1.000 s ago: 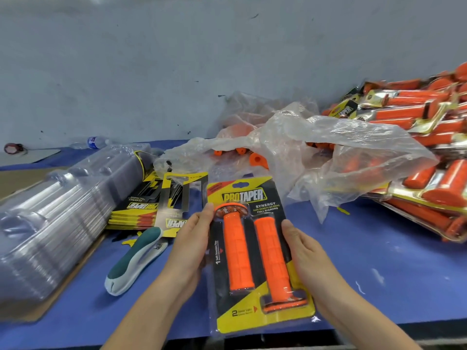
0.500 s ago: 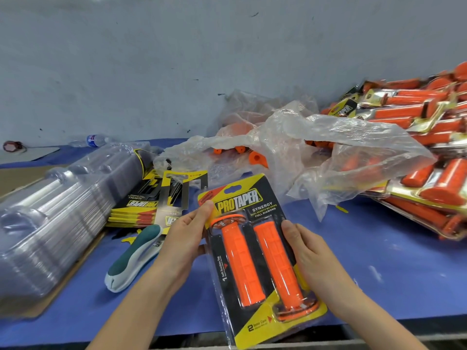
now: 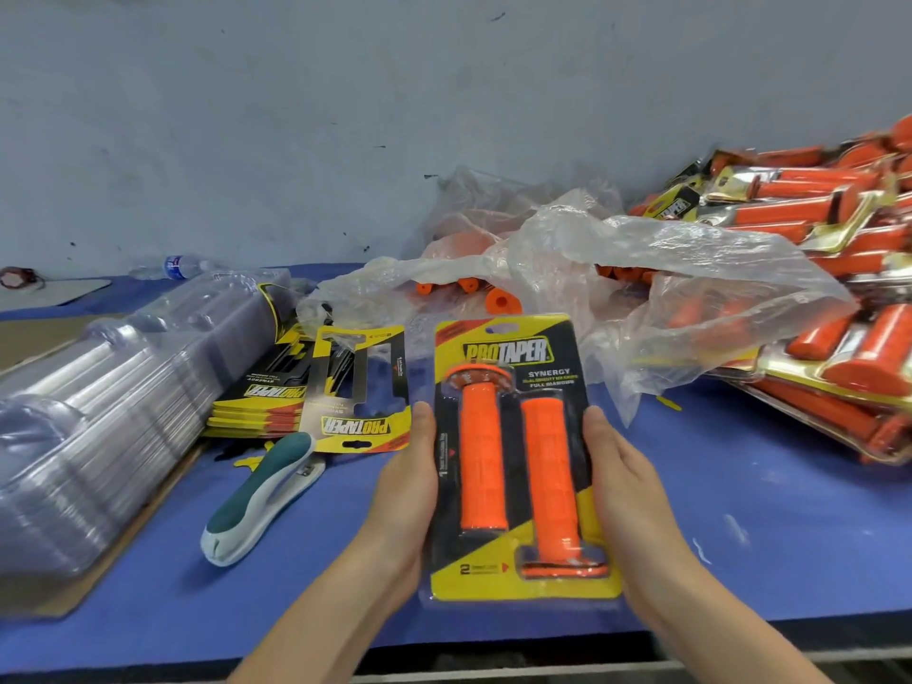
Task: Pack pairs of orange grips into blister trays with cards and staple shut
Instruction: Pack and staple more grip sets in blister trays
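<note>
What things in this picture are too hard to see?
All in the head view:
- Staples on the blister pack: too small to tell.
- Loose grips: mostly hidden by the plastic bag.
- Finished packs: cut off by the right edge.
- Fingers of the left hand and right hand: behind the pack.

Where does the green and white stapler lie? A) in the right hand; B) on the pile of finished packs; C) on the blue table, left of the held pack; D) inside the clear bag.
C: the stapler lies on the blue table, left of the pack, which the left hand and right hand hold by its side edges.
</note>
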A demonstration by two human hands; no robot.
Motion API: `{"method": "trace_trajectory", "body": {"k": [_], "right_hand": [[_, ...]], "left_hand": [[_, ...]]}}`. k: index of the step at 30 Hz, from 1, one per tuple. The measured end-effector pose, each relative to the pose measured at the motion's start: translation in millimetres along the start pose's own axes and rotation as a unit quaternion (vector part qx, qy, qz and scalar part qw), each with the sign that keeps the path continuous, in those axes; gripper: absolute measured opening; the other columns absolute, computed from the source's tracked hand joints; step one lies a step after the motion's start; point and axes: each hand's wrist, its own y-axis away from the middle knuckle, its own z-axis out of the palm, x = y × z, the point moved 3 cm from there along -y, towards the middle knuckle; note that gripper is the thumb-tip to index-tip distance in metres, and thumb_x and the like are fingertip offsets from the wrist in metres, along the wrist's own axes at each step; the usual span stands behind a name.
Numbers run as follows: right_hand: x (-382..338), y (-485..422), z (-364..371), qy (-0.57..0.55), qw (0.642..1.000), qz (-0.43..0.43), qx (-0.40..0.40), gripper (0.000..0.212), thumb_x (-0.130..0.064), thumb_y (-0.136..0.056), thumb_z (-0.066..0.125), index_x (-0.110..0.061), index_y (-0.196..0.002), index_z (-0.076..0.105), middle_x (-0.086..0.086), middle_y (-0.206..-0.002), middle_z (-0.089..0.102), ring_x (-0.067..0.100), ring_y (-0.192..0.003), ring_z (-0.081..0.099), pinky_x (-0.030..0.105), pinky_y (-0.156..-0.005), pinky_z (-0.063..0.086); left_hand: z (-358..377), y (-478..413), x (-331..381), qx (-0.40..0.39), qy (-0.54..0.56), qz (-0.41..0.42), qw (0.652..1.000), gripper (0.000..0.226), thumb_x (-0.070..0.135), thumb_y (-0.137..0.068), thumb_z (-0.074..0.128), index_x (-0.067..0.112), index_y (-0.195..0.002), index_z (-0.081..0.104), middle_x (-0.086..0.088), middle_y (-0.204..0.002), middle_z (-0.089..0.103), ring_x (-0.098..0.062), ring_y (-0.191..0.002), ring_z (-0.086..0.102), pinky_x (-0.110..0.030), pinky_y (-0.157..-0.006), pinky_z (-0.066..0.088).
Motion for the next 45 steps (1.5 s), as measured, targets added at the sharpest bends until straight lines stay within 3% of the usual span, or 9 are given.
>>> {"method": "trace_trajectory", "body": {"k": [6, 10, 14, 17, 20, 26, 35, 39, 45], "right_hand": [[2.8, -3.7, -1.1, -0.081, 0.985, 0.151, 0.007, 0.053, -0.064, -0.091, 0.047, -0.019, -0.095, 0.075, -0.003, -0.091, 0.077, 0.019, -0.086, 0.074, 0.04, -0.085, 0.056], [-9.1, -7.3, -9.7, -0.068, 0.99, 0.12, 0.041, 0.055, -0.065, -0.093, 0.042, -0.021, -0.088, 0.075, -0.01, -0.079, 0.076, 0.008, -0.071, 0.072, 0.026, -0.061, 0.055], [-29.7, -11.4, -22.8, -0.064, 0.993, 0.054, 0.084, 0.057, -0.066, -0.093, 0.04, -0.024, -0.079, 0.075, -0.012, -0.075, 0.075, -0.001, -0.063, 0.068, 0.02, -0.057, 0.05], [-44.8, -9.4, -28.0, -0.077, 0.993, -0.02, 0.086, 0.056, -0.061, -0.095, 0.04, -0.027, -0.067, 0.075, -0.008, -0.071, 0.074, -0.001, -0.062, 0.067, 0.008, -0.048, 0.044], [-56.7, -7.8, -42.5, -0.109, 0.984, -0.087, 0.108, 0.055, -0.061, -0.093, 0.041, -0.029, -0.057, 0.069, -0.008, -0.063, 0.069, 0.002, -0.057, 0.063, 0.009, -0.05, 0.044], [-86.2, -19.1, -91.8, -0.206, 0.97, -0.097, 0.082, 0.051, -0.064, -0.094, 0.042, -0.027, -0.085, 0.076, -0.004, -0.086, 0.074, 0.014, -0.077, 0.071, 0.031, -0.07, 0.056], [-80.1, -32.5, -193.4, -0.29, 0.925, -0.061, 0.239, 0.047, -0.056, -0.1, 0.036, -0.022, -0.091, 0.067, -0.003, -0.07, 0.068, 0.012, -0.054, 0.064, 0.023, -0.046, 0.049], [-75.7, -37.5, -198.3, -0.267, 0.932, -0.072, 0.236, 0.044, -0.051, -0.101, 0.038, -0.022, -0.089, 0.069, -0.001, -0.069, 0.067, 0.012, -0.056, 0.062, 0.023, -0.046, 0.049], [-76.8, -40.4, -172.3, -0.225, 0.949, -0.088, 0.201, 0.038, -0.039, -0.103, 0.04, -0.015, -0.096, 0.069, 0.001, -0.072, 0.068, 0.014, -0.056, 0.06, 0.024, -0.046, 0.047]], "left_hand": [[3.5, 5.3, -2.8, -0.057, 0.012, -0.07, 0.996, 0.072, 0.08, -0.082, 0.045, 0.021, -0.112, 0.074, -0.013, -0.106, 0.075, -0.034, -0.096, 0.073, -0.05, -0.087, 0.057], [11.2, 7.6, 1.5, -0.058, -0.002, -0.013, 0.998, 0.063, 0.078, -0.075, 0.05, 0.025, -0.095, 0.079, -0.012, -0.098, 0.076, -0.03, -0.089, 0.074, -0.041, -0.072, 0.062], [22.4, 16.0, 2.5, -0.021, -0.057, 0.067, 0.996, 0.093, 0.097, -0.047, 0.051, 0.025, -0.1, 0.076, -0.013, -0.098, 0.075, -0.033, -0.097, 0.071, -0.053, -0.098, 0.05], [32.5, 22.2, 8.6, -0.051, -0.039, 0.093, 0.994, 0.073, 0.094, -0.051, 0.053, 0.043, -0.099, 0.075, 0.001, -0.103, 0.076, -0.024, -0.104, 0.07, -0.049, -0.101, 0.048], [43.9, 32.7, 20.8, -0.098, -0.141, 0.211, 0.962, 0.052, 0.084, -0.072, 0.049, 0.043, -0.092, 0.073, 0.008, -0.083, 0.076, -0.008, -0.075, 0.072, -0.023, -0.07, 0.056], [92.7, 42.8, 36.3, -0.105, -0.148, 0.265, 0.947, 0.029, 0.06, -0.084, 0.051, 0.035, -0.085, 0.064, 0.011, -0.066, 0.061, -0.021, -0.04, 0.051, -0.027, -0.037, 0.046], [345.8, -8.8, 160.3, -0.293, 0.119, 0.122, 0.941, 0.027, 0.03, -0.102, 0.051, 0.01, -0.085, 0.057, -0.007, -0.079, 0.063, -0.027, -0.092, 0.065, -0.038, -0.076, 0.061], [404.2, -13.4, 178.5, -0.282, 0.133, 0.092, 0.946, 0.02, 0.022, -0.102, 0.053, 0.011, -0.116, 0.045, -0.014, -0.151, 0.03, -0.043, -0.132, 0.04, -0.042, -0.081, 0.059], [356.0, -5.2, 124.9, -0.289, 0.042, 0.098, 0.951, 0.008, 0.014, -0.099, 0.055, 0.006, -0.095, 0.053, -0.019, -0.108, 0.056, -0.033, -0.095, 0.067, -0.04, -0.069, 0.062]]}}
